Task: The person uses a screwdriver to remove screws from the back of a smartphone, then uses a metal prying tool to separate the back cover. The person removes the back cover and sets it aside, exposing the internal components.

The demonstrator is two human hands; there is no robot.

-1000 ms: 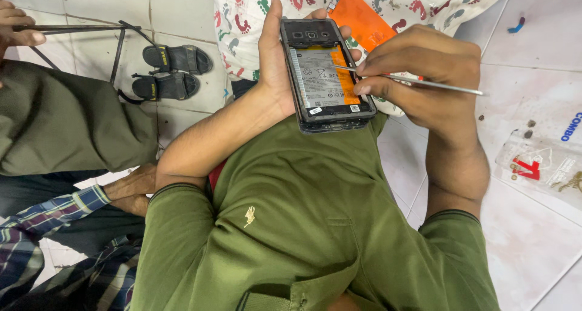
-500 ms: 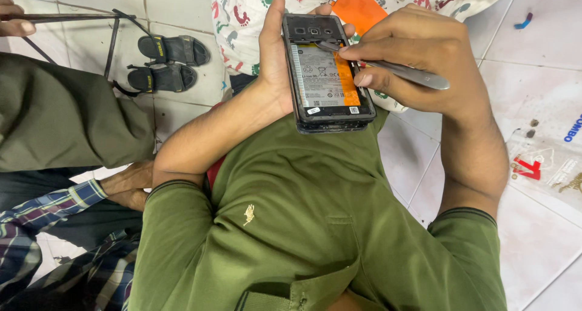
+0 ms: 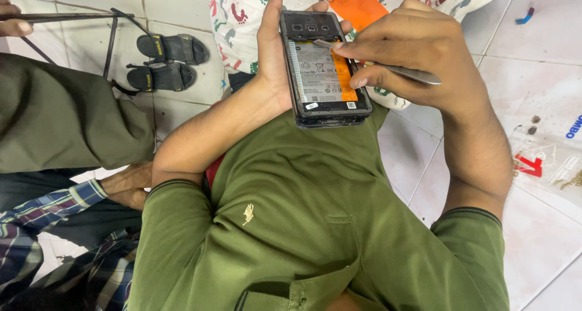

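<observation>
The left hand (image 3: pixel 274 62) has its grip wrapped around an opened smartphone (image 3: pixel 324 68), back cover off, battery (image 3: pixel 321 74) exposed. The right hand (image 3: pixel 412 50) pinches a metal pry tool (image 3: pixel 400 73), its tip on the battery's upper edge just beyond the fingertips.

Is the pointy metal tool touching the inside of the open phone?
Touching. In the head view, the metal tool's tip, held by the right hand, rests on the opened phone near its top; the left hand holds the phone.

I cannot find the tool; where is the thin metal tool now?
In the head view, the thin metal tool is upper right, held in the right hand, its tip on the opened black phone.
</observation>
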